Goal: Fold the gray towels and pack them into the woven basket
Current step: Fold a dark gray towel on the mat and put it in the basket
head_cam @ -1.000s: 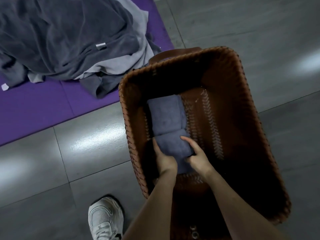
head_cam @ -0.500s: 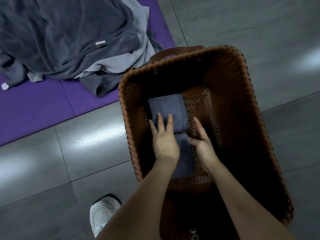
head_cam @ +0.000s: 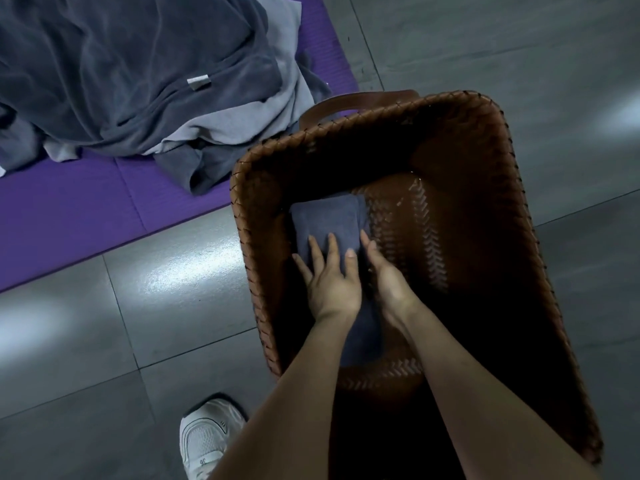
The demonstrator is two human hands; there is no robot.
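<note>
A brown woven basket (head_cam: 519, 188) stands on the grey tiled floor. A folded gray towel (head_cam: 325, 216) lies along the left side of its bottom. My left hand (head_cam: 329, 275) lies flat on the towel with straight, spread fingers. My right hand (head_cam: 384, 275) rests edge-on against the towel's right side, fingers straight. Both forearms reach down into the basket and hide the near part of the towel. A heap of unfolded gray towels (head_cam: 138, 71) lies on a purple mat (head_cam: 69, 216) at the upper left.
A brown handle (head_cam: 346, 105) shows at the basket's far rim, close to the towel heap. My white shoe (head_cam: 207, 438) stands on the floor just left of the basket's near end. Grey floor tiles (head_cam: 519, 43) surround the basket to the right and behind.
My hands have slid forward along the folded towel, from gripping its near end to lying straight on and beside it. The view has moved closer to the basket.
</note>
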